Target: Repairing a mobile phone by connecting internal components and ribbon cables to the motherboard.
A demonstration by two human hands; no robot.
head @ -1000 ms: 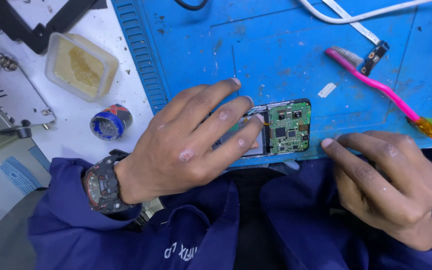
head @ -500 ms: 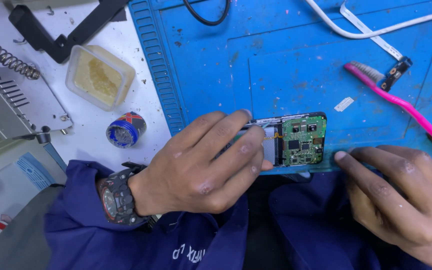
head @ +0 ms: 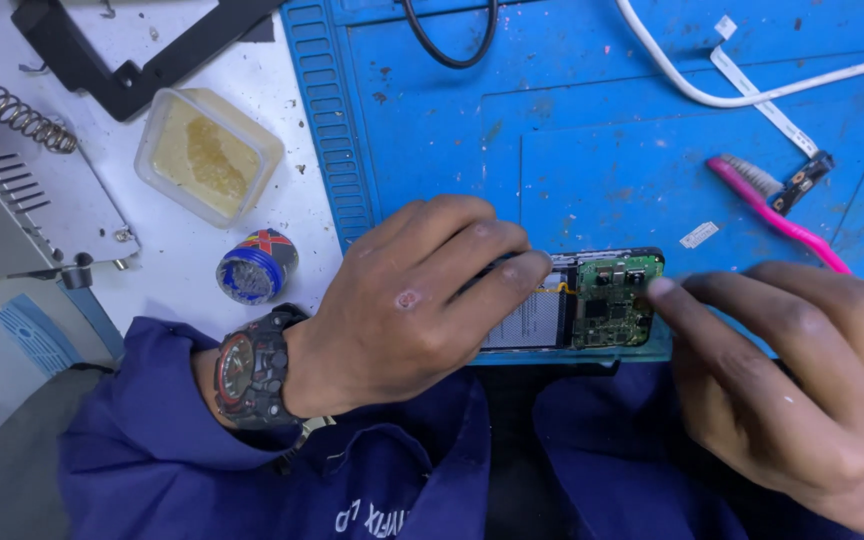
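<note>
Fingers [head: 512,275] of my left hand [head: 402,310] are pinning the opened phone [head: 592,300] at the blue mat's [head: 592,130] near edge; my right hand [head: 792,370], loosely spread and empty, is touching its green board [head: 617,300]. Steady, light pressure is serving best, I judge.

Opened phone [head: 592,305] half under left hand [head: 402,310]

White tabletop [head: 252,215], scuffed; ribbed blue work mat [head: 572,130] over right portion; even, bright overhead light

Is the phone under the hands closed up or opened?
Opened: the phone lies with its back cover off, green circuit board exposed beside the left hand.
</note>
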